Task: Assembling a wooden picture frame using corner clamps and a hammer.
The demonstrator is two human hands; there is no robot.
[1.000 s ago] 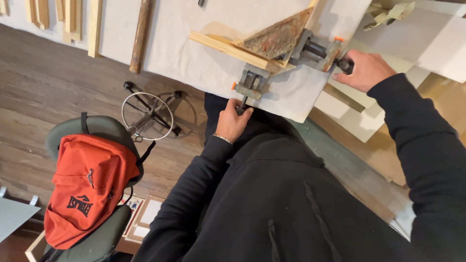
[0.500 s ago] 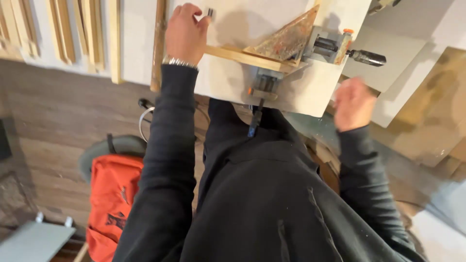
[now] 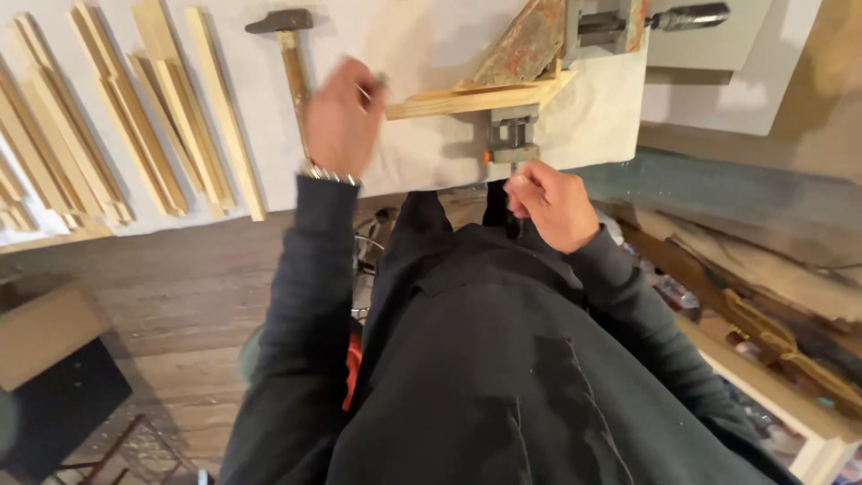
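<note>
Wood strip [image 3: 467, 97] lies in grey clamp [image 3: 514, 135]. My right hand [image 3: 549, 205] grips near clamp handle. My left hand [image 3: 343, 117], blurry, curled beside hammer [image 3: 289, 54]; can't tell grip.

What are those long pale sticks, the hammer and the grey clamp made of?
The long pale sticks look like bare, unpainted wood: light tan with straight grain. The hammer seems to have a dark metal head and a brown wooden handle. The grey corner clamp by the right hand looks like dull cast metal, though blur leaves the finish unsure.
</note>
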